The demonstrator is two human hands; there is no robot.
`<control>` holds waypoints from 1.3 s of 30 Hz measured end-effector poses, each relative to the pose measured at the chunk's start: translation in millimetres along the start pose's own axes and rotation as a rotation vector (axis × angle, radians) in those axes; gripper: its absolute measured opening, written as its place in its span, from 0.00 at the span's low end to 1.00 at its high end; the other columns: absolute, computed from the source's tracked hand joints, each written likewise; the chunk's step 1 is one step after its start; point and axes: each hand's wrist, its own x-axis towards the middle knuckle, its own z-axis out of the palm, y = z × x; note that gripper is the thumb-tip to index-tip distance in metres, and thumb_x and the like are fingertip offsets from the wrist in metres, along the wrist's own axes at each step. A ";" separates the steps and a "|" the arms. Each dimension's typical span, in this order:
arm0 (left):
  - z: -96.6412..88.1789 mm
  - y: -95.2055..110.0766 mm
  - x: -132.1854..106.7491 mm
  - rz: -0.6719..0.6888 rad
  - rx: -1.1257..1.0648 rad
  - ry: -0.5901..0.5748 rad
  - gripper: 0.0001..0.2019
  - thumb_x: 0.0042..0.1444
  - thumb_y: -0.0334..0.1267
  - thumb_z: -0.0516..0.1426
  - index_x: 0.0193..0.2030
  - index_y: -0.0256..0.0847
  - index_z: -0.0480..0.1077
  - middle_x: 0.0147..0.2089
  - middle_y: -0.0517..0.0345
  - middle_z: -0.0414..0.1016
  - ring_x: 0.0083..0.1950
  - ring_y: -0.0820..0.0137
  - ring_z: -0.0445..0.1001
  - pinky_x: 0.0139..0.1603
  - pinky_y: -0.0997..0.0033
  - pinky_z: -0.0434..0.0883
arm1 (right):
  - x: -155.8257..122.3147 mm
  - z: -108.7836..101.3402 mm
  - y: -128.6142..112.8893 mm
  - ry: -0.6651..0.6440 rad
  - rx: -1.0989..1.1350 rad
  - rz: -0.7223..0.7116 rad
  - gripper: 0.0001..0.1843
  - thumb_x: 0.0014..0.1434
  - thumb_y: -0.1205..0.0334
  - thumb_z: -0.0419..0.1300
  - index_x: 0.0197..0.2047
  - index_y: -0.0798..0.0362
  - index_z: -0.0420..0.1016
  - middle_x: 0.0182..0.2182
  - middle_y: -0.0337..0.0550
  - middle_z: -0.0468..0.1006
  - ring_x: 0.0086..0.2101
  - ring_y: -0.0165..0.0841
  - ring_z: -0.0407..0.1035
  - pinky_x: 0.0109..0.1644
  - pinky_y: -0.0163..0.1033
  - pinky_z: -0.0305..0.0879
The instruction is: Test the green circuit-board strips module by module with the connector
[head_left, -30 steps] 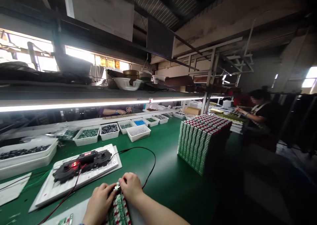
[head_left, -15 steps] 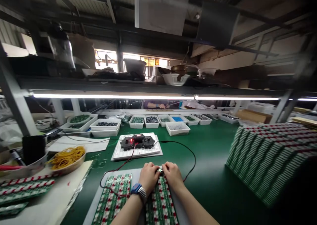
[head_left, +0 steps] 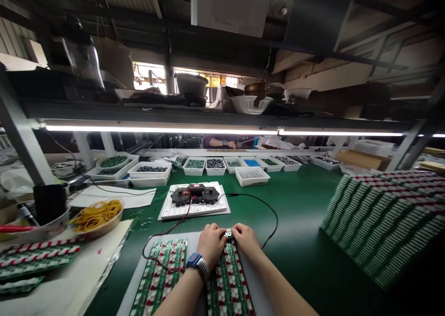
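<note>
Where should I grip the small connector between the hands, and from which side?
Grip the small connector by its left and right edges, from both sides, as the left hand and right hand do: it is tiny and sits on the far end of the green circuit board strip, so those edges look freest.

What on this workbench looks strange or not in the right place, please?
The thin red-and-black wire from the black fixture looks out of place: it loops onto the left stack of circuit boards and runs under the left hand, instead of lying clear on the green mat.
</note>
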 end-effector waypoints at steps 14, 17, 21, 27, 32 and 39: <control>-12.0 5.0 -8.6 0.099 0.045 0.074 0.12 0.63 0.40 0.54 0.48 0.49 0.77 0.42 0.55 0.75 0.48 0.62 0.66 0.53 0.63 0.61 | -8.4 -14.9 -2.0 -0.020 0.260 -0.058 0.15 0.56 0.56 0.54 0.29 0.54 0.79 0.29 0.43 0.81 0.34 0.37 0.73 0.39 0.35 0.63; -13.3 3.6 -12.4 0.141 0.028 0.047 0.11 0.62 0.38 0.56 0.46 0.50 0.78 0.40 0.55 0.75 0.47 0.62 0.67 0.50 0.65 0.63 | -10.1 -19.1 0.1 -0.091 0.241 -0.060 0.12 0.53 0.58 0.56 0.28 0.54 0.79 0.27 0.41 0.80 0.32 0.35 0.72 0.36 0.34 0.62; -11.1 0.5 -14.0 0.143 -0.016 0.015 0.10 0.59 0.36 0.59 0.46 0.49 0.79 0.40 0.56 0.75 0.47 0.62 0.67 0.50 0.66 0.64 | -11.5 -22.1 1.7 -0.146 0.254 -0.060 0.09 0.51 0.61 0.58 0.27 0.55 0.78 0.25 0.40 0.79 0.31 0.34 0.71 0.35 0.33 0.61; -9.5 -3.1 -12.7 0.131 -0.065 -0.011 0.13 0.57 0.34 0.59 0.47 0.51 0.79 0.40 0.57 0.75 0.47 0.63 0.67 0.50 0.68 0.64 | -8.8 -22.8 4.7 -0.187 0.256 -0.057 0.07 0.49 0.63 0.59 0.26 0.55 0.77 0.26 0.40 0.79 0.30 0.33 0.70 0.35 0.33 0.60; -9.9 -0.4 -13.1 0.118 -0.041 -0.054 0.12 0.59 0.36 0.58 0.46 0.51 0.79 0.41 0.55 0.76 0.48 0.62 0.67 0.50 0.66 0.64 | -7.9 -22.4 4.9 -0.206 0.174 -0.048 0.08 0.51 0.62 0.59 0.26 0.55 0.76 0.24 0.39 0.78 0.29 0.33 0.69 0.33 0.33 0.58; -10.2 6.0 -12.5 0.065 0.006 -0.043 0.11 0.58 0.39 0.57 0.44 0.50 0.80 0.43 0.54 0.76 0.51 0.60 0.67 0.56 0.61 0.61 | -8.7 -20.5 0.8 -0.200 0.069 -0.039 0.08 0.54 0.65 0.56 0.26 0.55 0.74 0.26 0.41 0.78 0.31 0.33 0.70 0.35 0.33 0.59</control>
